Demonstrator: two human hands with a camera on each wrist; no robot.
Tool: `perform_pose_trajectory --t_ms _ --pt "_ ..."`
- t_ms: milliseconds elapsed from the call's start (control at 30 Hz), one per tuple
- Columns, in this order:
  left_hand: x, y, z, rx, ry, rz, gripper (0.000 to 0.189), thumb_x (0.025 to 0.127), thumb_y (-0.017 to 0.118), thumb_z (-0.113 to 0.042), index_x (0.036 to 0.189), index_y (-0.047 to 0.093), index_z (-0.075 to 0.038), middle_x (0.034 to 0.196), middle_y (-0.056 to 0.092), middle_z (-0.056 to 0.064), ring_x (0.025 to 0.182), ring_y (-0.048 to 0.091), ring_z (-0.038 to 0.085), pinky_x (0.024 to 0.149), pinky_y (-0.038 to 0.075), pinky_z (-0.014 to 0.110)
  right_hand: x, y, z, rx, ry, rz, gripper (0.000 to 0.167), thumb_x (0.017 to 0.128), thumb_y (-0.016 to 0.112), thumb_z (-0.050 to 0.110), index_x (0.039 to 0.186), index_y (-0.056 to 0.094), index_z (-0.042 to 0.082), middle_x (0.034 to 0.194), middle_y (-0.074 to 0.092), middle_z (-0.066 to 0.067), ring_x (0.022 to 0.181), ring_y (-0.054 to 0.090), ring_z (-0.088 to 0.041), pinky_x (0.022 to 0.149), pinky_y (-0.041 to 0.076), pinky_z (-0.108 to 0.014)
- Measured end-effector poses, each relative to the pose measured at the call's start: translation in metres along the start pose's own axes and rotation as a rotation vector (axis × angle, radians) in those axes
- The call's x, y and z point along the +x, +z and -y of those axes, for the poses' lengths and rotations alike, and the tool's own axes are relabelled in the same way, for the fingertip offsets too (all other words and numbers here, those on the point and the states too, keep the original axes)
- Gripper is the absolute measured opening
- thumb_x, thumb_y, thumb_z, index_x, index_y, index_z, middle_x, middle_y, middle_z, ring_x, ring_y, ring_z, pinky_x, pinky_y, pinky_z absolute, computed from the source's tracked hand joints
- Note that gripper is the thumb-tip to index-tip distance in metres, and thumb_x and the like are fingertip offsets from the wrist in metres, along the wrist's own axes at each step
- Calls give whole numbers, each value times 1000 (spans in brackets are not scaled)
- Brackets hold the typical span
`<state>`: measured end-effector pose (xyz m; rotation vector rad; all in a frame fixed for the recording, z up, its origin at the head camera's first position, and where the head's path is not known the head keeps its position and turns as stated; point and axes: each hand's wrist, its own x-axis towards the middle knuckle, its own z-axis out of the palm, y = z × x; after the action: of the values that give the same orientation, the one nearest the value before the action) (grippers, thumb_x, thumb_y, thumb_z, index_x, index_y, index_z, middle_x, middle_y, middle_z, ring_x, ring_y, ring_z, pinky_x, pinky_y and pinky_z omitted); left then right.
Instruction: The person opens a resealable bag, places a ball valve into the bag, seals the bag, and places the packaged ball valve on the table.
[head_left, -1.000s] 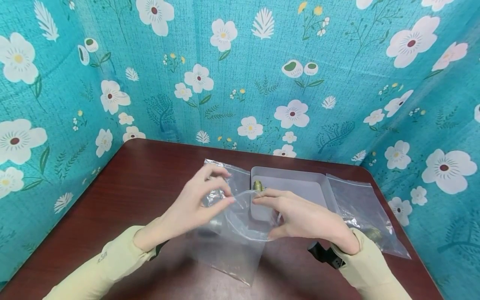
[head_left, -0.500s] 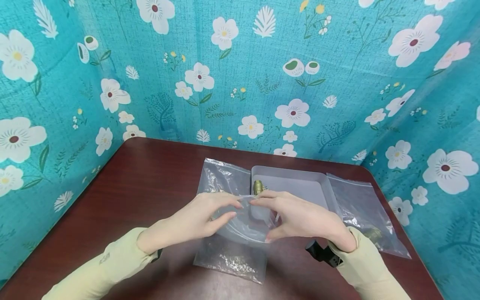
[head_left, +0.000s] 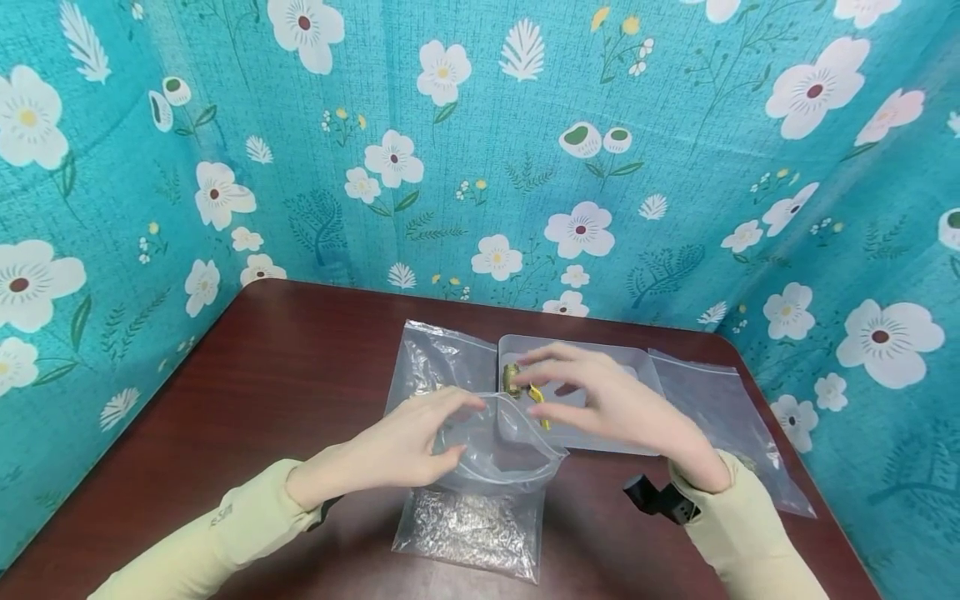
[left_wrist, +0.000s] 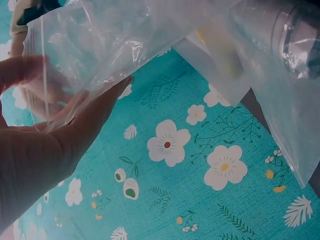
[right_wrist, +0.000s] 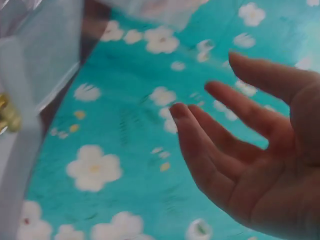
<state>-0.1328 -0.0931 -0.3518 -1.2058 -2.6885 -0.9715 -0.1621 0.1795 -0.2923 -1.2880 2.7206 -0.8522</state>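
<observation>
My left hand (head_left: 397, 442) grips the rim of a clear zip bag (head_left: 517, 479), thumb and fingers apart at its gaping mouth. In the left wrist view the bag (left_wrist: 135, 45) runs between thumb and fingers. My right hand (head_left: 607, 396) hovers over the grey tray (head_left: 647, 362), fingers spread and holding nothing. Near its fingertips a brass fitting (head_left: 512, 379) lies at the tray's left side, with a yellow lever-like part (head_left: 538, 402) beside it. The right wrist view catches the blurred brass piece (right_wrist: 7, 117) at its left edge.
Behind the left hand lies another zip bag (head_left: 442, 358); the left wrist view shows a silvery cylinder (left_wrist: 300, 45) in a bag. Right of the tray is a further bag (head_left: 708, 400). Crinkled plastic (head_left: 472, 525) lies in front. A floral curtain (head_left: 450, 183) surrounds the table (head_left: 315, 358).
My right hand has let go of the bag's rim and moved up over the tray. The left hand has lowered along the rim, and the bag mouth now gapes wider.
</observation>
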Motion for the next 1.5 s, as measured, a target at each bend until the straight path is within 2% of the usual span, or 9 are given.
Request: perform_pose_trajectory --t_ms 67,167,367,433,567,700,1000,1233,1500 --pt "0 1 1 -1 -4 -5 48 85 68 -11 131 55 -8 129 64 6 113 65 19 92 56 38 5 -3 -11 7 66 -67 31 90 73 17 121 68 15 126 66 -6 99 70 -17 76 61 -30" --pt "-1 3 2 -4 -7 -10 48 86 68 -14 131 54 -8 129 64 6 113 65 19 94 55 38 13 -1 -41 19 208 -81 30 90 73 17 119 67 11 119 69 -10 101 71 -24 80 61 -38" --pt "-4 9 2 -30 -13 16 50 87 69 -15 133 53 -7 131 63 8 115 65 20 97 54 40 29 20 -108 105 471 112 37 92 70 21 123 63 3 120 67 -19 100 70 -29 79 61 -38" --pt "-5 10 2 -40 -16 25 50 87 68 -14 133 53 -6 131 63 8 114 66 21 97 54 40 35 30 -124 138 559 183 41 92 69 21 127 60 1 122 66 -20 101 69 -28 79 61 -38" --pt "-5 12 1 -49 -18 28 50 86 69 -14 133 53 -7 132 63 8 113 67 21 98 54 40 44 48 -146 178 682 278 47 90 71 20 130 59 -1 128 64 -22 105 69 -28 81 61 -39" --pt "-4 13 0 -38 -14 30 50 87 69 -15 134 53 -7 132 63 7 115 66 21 100 53 38 50 63 -160 205 743 323 49 86 75 17 128 60 -2 128 64 -23 104 70 -27 80 62 -37" --pt "-3 12 1 -43 -9 34 50 87 69 -14 133 54 -7 132 63 7 116 65 21 98 54 37 66 78 -162 239 807 308 43 79 78 6 119 65 -4 123 65 -22 84 70 -17 73 62 -30" --pt "-1 10 1 -36 -17 34 50 87 69 -15 134 53 -8 131 63 6 117 65 20 98 54 36 72 78 -160 169 791 334 31 77 75 4 107 68 -3 97 69 -12 68 66 -10 67 60 -25" --pt "0 9 3 -30 -22 26 49 87 69 -15 133 54 -7 131 64 6 116 64 19 98 53 37 79 72 -158 139 780 418 28 78 68 11 103 72 -1 82 66 -3 66 61 -9 66 59 -24"
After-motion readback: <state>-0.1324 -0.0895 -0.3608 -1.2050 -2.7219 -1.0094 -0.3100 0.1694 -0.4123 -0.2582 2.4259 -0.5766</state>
